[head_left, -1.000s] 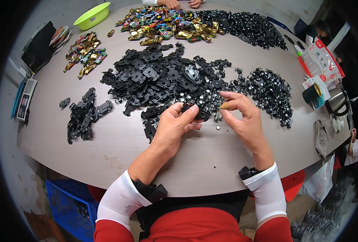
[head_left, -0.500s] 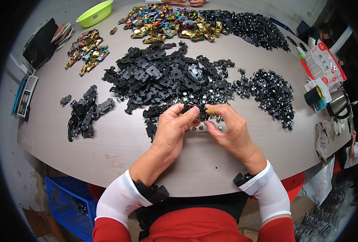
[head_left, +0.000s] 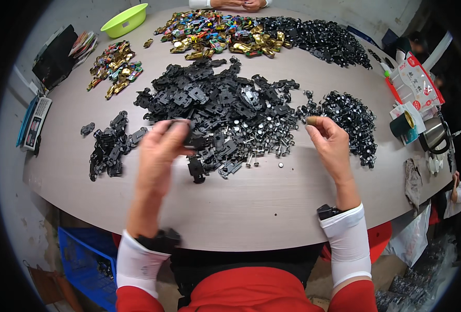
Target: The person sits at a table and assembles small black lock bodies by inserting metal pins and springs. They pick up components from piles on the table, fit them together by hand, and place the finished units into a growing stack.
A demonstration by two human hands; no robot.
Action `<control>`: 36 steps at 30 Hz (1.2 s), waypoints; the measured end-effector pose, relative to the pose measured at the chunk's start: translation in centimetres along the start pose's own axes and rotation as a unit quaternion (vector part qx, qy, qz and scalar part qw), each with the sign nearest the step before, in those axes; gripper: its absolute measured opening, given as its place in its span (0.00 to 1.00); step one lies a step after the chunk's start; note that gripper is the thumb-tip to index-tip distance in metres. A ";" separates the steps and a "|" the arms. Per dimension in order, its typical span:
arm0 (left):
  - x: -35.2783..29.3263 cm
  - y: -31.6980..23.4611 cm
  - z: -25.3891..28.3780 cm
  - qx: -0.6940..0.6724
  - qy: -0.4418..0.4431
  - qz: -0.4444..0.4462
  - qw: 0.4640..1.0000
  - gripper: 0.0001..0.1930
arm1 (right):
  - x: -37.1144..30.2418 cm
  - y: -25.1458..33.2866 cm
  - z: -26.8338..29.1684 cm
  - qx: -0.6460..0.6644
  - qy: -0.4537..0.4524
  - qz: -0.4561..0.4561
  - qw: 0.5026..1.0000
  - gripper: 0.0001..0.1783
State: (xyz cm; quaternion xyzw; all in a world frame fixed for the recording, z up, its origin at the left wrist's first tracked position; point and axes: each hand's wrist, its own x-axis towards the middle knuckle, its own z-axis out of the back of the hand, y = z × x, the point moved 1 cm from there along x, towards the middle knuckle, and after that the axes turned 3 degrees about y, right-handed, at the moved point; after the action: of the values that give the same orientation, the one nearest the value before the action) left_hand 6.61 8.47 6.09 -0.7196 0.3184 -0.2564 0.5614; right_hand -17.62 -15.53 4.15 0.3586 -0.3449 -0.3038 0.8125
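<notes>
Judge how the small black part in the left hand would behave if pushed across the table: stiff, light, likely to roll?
The black part pinched in the left hand looks like the flat moulded pieces in the big black pile, so it is probably stiff and light. Being flat and angular, it would likely slide rather than roll. Motion blur hides its exact shape.

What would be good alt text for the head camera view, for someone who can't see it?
Seen from above, a person's left hand holds a black plastic part and the right hand pinches a small brownish piece, both over a round table heaped with black parts. Coloured metallic pieces and a green bowl lie at the far side.
</notes>
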 end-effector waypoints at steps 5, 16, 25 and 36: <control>0.1 -2.5 12.1 0.393 -0.201 -0.143 0.886 0.18 | 0.0 0.1 -0.6 -0.104 0.100 0.042 0.989 0.08; -1.4 0.2 2.0 0.596 0.082 -0.142 0.786 0.19 | -0.9 1.8 -0.8 -0.177 0.172 0.033 0.968 0.18; -2.3 0.8 1.4 0.597 0.058 -0.026 0.800 0.25 | -1.0 1.2 -1.5 -0.134 0.169 0.026 0.976 0.13; -3.4 1.5 -0.2 0.567 0.113 -0.038 0.815 0.23 | -0.9 0.8 -1.7 -0.086 0.175 0.033 0.980 0.05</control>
State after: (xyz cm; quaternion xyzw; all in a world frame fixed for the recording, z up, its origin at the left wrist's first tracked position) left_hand 3.93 10.59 4.66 -0.2511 0.1502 -0.4917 0.8201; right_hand -16.60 -13.73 3.62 0.3233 -0.1816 -0.2382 0.8976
